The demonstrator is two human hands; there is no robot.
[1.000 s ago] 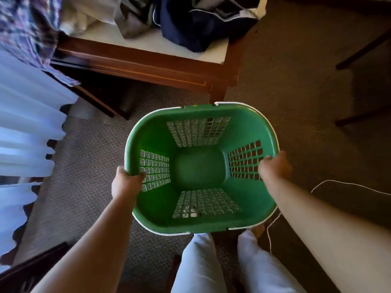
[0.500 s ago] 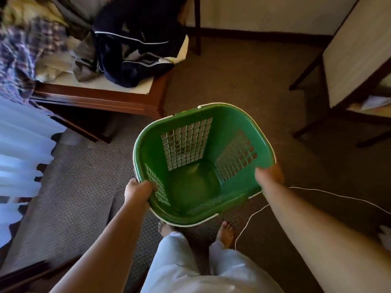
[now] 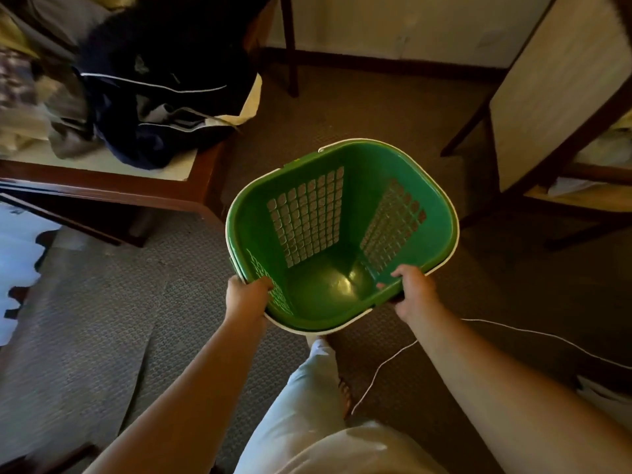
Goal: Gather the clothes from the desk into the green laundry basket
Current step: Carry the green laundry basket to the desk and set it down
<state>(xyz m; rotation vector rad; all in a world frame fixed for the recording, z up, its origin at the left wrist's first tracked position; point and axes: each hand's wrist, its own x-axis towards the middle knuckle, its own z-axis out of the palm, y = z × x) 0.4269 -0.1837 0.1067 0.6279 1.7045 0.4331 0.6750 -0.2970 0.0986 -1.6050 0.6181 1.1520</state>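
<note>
The green laundry basket [image 3: 345, 186] is tilted with its far end down, just above the carpet, and has nothing inside. My left hand [image 3: 246, 297] grips its near left rim. My right hand [image 3: 412, 290] grips the near right rim, thumb inside. On the desk [image 3: 113, 189] at the upper left lies a heap of clothes: a dark navy jacket with white stripes [image 3: 157, 97], a grey garment [image 3: 68, 138], and plaid and pale cloth at the far left edge.
A chair [image 3: 554, 107] with a pale back stands at the right. A white cord [image 3: 513, 331] trails over the brown carpet near my feet. A white curtain [image 3: 17, 254] hangs at the left. A desk leg [image 3: 290, 46] stands by the wall.
The basket has swung right and away from me, tilting its far end down toward the floor beside the desk. Both hands have slid toward its near corners.
</note>
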